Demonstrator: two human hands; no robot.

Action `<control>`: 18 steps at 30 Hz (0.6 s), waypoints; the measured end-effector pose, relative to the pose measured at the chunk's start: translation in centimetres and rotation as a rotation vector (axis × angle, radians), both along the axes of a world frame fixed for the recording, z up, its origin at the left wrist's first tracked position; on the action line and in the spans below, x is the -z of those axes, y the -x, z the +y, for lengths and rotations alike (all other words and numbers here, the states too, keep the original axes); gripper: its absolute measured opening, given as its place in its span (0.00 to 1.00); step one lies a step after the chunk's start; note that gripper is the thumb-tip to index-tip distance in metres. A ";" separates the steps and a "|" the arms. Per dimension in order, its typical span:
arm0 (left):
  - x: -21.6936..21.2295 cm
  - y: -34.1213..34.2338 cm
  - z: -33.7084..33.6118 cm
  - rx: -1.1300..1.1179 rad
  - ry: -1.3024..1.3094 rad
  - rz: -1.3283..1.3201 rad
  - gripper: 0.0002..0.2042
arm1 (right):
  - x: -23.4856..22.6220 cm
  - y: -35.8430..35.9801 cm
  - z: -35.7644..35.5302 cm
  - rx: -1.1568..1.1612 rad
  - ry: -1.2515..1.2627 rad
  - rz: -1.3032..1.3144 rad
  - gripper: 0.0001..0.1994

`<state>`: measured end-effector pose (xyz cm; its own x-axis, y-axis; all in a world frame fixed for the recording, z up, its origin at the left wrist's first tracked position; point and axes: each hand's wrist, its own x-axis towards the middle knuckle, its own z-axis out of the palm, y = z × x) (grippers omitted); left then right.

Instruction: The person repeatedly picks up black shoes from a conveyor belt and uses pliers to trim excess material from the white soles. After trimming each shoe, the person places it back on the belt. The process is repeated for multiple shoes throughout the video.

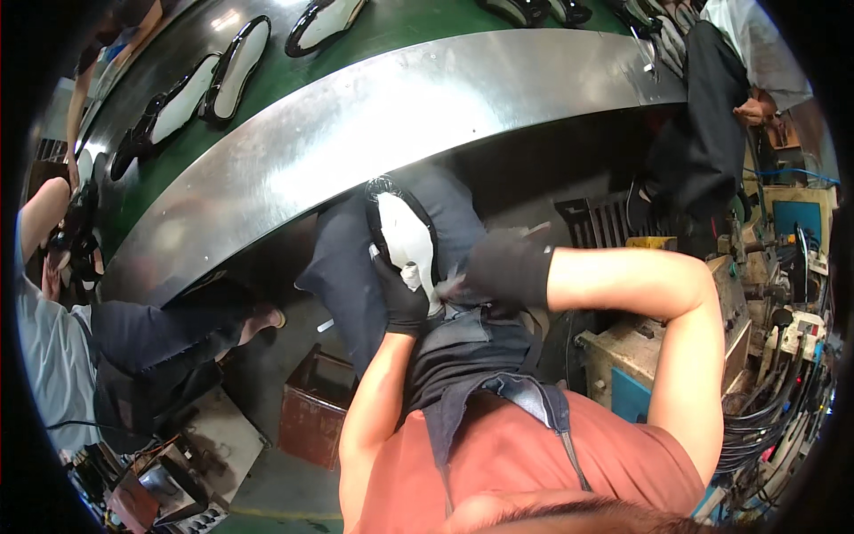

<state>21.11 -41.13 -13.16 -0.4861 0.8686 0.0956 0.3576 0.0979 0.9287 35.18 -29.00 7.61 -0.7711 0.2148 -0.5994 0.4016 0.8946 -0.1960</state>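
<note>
A black glossy shoe [407, 230] with a white insole lies on my lap, its toe pointing away from me toward the metal table edge. My left hand [402, 289], in a dark glove with pale fingertips showing, is wrapped round the shoe's left side near the heel. To the right of the heel is my right hand [507, 267], also dark-gloved and smeared by motion. Its fingers and anything in them cannot be made out. A dark apron [463, 351] covers my front below the shoe.
A curved metal ledge [356, 120] runs ahead, bordering a green conveyor surface [294, 76] with several black shoes [238, 69]. Co-workers sit at the left [58, 356] and far right [756, 67]. Machinery with cables [765, 383] stands at right; a brown box [313, 405] sits at left.
</note>
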 end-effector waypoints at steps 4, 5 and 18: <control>0.1 2.7 -0.8 0.096 0.093 -0.537 0.33 | -0.1 1.4 -6.1 -0.308 0.247 0.430 0.09; 4.7 5.5 -2.3 0.152 0.122 -0.868 0.34 | 0.9 1.3 -4.7 -0.296 0.364 0.509 0.11; -7.9 1.8 1.5 0.206 0.310 -1.161 0.35 | 1.9 -3.4 0.8 1.002 1.323 0.254 0.26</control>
